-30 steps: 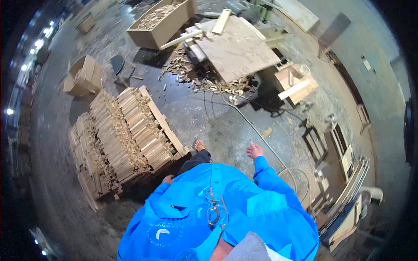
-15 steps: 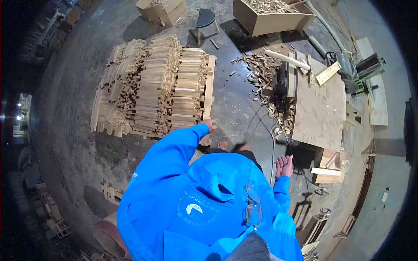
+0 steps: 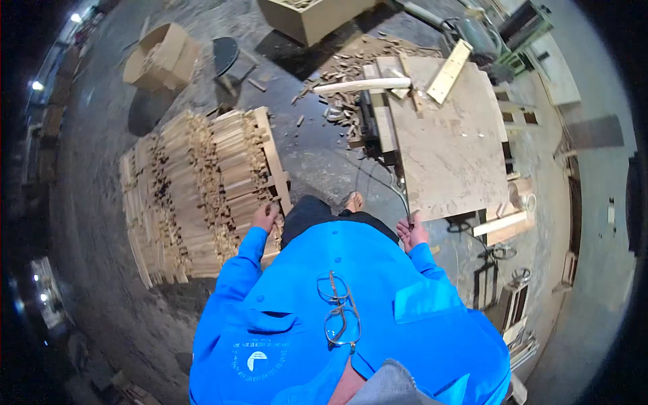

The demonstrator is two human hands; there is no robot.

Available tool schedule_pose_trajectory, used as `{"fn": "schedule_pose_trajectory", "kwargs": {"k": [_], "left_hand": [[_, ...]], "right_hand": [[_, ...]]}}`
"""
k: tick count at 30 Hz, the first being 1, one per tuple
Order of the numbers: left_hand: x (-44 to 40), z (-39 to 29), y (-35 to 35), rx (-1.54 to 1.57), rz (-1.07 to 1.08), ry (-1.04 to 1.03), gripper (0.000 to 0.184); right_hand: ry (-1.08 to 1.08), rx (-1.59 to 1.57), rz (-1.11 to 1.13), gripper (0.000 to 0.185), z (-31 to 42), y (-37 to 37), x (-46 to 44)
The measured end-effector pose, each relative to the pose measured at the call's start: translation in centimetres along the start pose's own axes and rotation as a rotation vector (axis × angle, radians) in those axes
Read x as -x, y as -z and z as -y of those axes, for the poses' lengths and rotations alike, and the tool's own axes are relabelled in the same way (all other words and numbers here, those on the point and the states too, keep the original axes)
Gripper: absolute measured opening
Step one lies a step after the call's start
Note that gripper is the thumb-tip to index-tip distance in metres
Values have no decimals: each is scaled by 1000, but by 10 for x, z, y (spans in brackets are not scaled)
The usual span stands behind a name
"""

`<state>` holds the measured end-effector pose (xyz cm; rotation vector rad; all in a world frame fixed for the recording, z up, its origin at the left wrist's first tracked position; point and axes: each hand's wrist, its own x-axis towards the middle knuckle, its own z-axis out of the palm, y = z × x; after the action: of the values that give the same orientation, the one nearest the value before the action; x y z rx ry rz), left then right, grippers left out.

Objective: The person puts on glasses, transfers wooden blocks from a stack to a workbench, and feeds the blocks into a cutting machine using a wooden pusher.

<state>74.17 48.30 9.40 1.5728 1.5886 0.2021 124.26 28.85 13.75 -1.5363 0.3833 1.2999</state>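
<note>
My left hand (image 3: pixel 265 216) hangs beside the right edge of a large stack of wooden strips (image 3: pixel 182 192), its fingers loosely bent. Nothing shows in it, and I cannot tell whether it touches the wood. A long pale board (image 3: pixel 272 158) runs along that edge of the stack. On the other side, my right hand (image 3: pixel 413 231) is by the near left corner of a plywood-topped table (image 3: pixel 452 155). Thumb and bent fingers stand apart there, with no object visible between them. Contact with the table corner is unclear.
Offcuts (image 3: pixel 341 111) litter the floor left of the table. A round stool (image 3: pixel 226 55), a cardboard box (image 3: pixel 162 57) and a larger bin (image 3: pixel 317 20) stand farther off. A cable (image 3: pixel 398 185) lies near my bare foot (image 3: pixel 354 201). Machinery (image 3: pixel 476 37) stands behind the table.
The view has swung and moved forward, bringing the table closer to my right hand. My left hand now appears farther along the stack's edge. No object has visibly been picked up or put down.
</note>
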Motion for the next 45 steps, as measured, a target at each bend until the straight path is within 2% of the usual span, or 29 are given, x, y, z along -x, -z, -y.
{"fn": "schedule_pose_trajectory", "kwargs": {"k": [2,3,5,9,10,12,14,16,18,21,23,26,28,29,30,31,32,33,34,35,37,38,40,42,44,45], "left_hand": [[-53,-18,6,157,-131,-18,56],[-75,-53,12,153,-110,-41,56],[-94,-168,39,-152,-279,-402,58],[-179,-302,46,-315,-361,-817,65],[-203,-322,43,-317,-344,-845,65],[-247,-359,41,-604,-295,-938,68],[-287,-382,38,-721,45,-797,61],[-330,-374,20,-670,241,-716,48],[-344,-380,18,-663,331,-639,40],[-353,-376,12,-638,275,-701,34],[-358,-372,11,-613,296,-753,32],[-357,-375,10,-584,313,-727,30],[-355,-383,5,-637,323,-642,27],[-363,-378,-4,-623,296,-708,26],[-357,-391,4,-664,381,-652,27],[-354,-396,1,-693,368,-647,28],[-361,-393,-12,-743,350,-677,30],[-365,-385,-17,-707,336,-693,36],[-365,-387,-19,-745,339,-685,30],[-367,-384,-19,-693,348,-725,33],[-366,-384,-22,-699,345,-750,38],[-369,-383,-23,-691,323,-794,38],[-363,-391,-26,-677,327,-796,38],[-359,-398,-31,-677,330,-784,39],[-361,-398,-32,-722,279,-775,38],[-373,-389,-37,-724,257,-814,39]], "right_hand": [[8,59,-19,68,1,-4,-3],[40,43,-26,70,5,-11,10],[52,10,-62,71,1,-11,10],[105,-33,-173,75,-10,-25,5],[136,-49,-230,75,-15,-27,5],[177,-85,-328,73,-21,-38,8],[146,-238,-430,71,-16,-61,11],[128,-389,-501,69,-23,-65,-4],[184,-370,-591,64,-11,-89,9],[191,-475,-539,57,-26,-71,-12],[199,-388,-559,76,-23,-74,-7],[223,-449,-612,67,-20,-79,-9],[322,-560,-359,58,-59,-28,-44],[326,-585,-270,50,-72,-5,-64],[460,-632,-260,43,-91,17,-91],[363,-676,-605,30,-32,-53,-37],[363,-623,-625,30,-30,-53,-36],[433,-681,-572,31,-45,-36,-54],[309,-615,-773,36,-21,-67,-34],[354,-652,-753,47,-13,-78,-29],[305,-608,-848,62,-1,-100,-20],[302,-622,-857,62,-5,-113,-21],[471,-781,-886,73,-20,-126,-27],[485,-727,-911,74,-63,-137,-56],[374,-482,-816,63,-94,-161,-74],[375,-145,-679,60,-103,-167,-98]]}}
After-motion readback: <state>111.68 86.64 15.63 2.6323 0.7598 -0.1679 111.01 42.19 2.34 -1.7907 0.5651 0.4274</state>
